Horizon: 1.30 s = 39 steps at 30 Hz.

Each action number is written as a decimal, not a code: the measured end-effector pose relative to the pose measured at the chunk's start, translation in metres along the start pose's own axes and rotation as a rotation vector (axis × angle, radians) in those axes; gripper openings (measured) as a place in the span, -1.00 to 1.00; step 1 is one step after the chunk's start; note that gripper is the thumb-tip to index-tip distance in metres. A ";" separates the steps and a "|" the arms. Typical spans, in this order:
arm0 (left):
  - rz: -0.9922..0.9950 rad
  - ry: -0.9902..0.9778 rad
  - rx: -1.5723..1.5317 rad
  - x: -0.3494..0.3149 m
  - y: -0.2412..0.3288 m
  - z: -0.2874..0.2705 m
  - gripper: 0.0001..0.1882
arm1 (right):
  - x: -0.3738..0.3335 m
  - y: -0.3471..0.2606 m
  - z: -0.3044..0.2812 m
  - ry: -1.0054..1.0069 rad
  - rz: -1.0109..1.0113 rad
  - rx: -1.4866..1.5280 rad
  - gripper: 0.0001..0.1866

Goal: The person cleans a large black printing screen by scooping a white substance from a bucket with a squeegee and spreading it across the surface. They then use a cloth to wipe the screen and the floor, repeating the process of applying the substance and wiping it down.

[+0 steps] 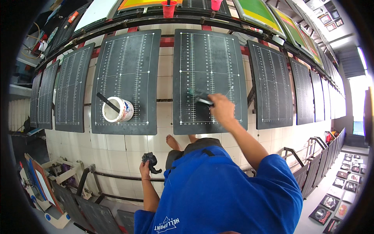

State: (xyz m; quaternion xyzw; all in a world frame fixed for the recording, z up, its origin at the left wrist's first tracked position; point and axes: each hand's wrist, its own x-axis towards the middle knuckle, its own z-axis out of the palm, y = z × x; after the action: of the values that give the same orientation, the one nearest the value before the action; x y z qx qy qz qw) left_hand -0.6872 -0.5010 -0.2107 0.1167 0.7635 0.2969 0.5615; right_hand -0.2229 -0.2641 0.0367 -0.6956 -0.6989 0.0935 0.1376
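My right hand (pixel 223 111) is closed around a dark tool (pixel 203 98), its broad end on or just over the lower half of a black board (pixel 194 50) printed with white ruler marks. Motion smears the tool, so I cannot tell its exact kind. Low at my left side, my left hand (pixel 144 171) grips a crumpled dark cloth (pixel 151 160), one end dangling. On the neighbouring marked board (pixel 130 50) stands a white tub (pixel 127 111) with coloured smears outside. A black flat stick (pixel 106 100) leans out over its rim.
More marked boards (pixel 269 85) stretch in a row to both sides. Behind them runs a dark rail with a red cup (pixel 168 9) and green-yellow screen frames (pixel 260 13). A metal bar (pixel 128 178) and another row of boards (pixel 97 216) lie behind me.
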 end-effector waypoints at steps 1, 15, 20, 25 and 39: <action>0.018 -0.026 -0.004 0.009 0.007 0.002 -0.78 | 0.000 0.017 -0.006 0.051 0.061 -0.015 -0.54; -0.101 -0.026 0.166 0.017 0.017 -0.030 -0.69 | 0.069 0.034 0.045 0.137 -0.205 -0.116 -0.42; 0.007 0.003 0.237 0.002 0.030 -0.039 -0.73 | 0.215 0.055 0.035 0.108 -0.137 -0.157 -0.52; 0.027 0.042 0.200 0.001 0.046 -0.040 -0.74 | 0.195 0.057 0.041 0.153 -0.139 -0.118 -0.51; 0.128 -0.061 0.118 0.043 0.043 -0.053 -0.75 | -0.073 -0.023 0.026 0.111 0.097 -0.078 -0.43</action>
State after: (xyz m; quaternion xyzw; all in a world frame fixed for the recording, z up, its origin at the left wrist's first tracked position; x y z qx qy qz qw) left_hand -0.7582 -0.4617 -0.2089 0.2071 0.7534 0.2828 0.5563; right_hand -0.2532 -0.3358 0.0149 -0.7376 -0.6588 0.0342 0.1443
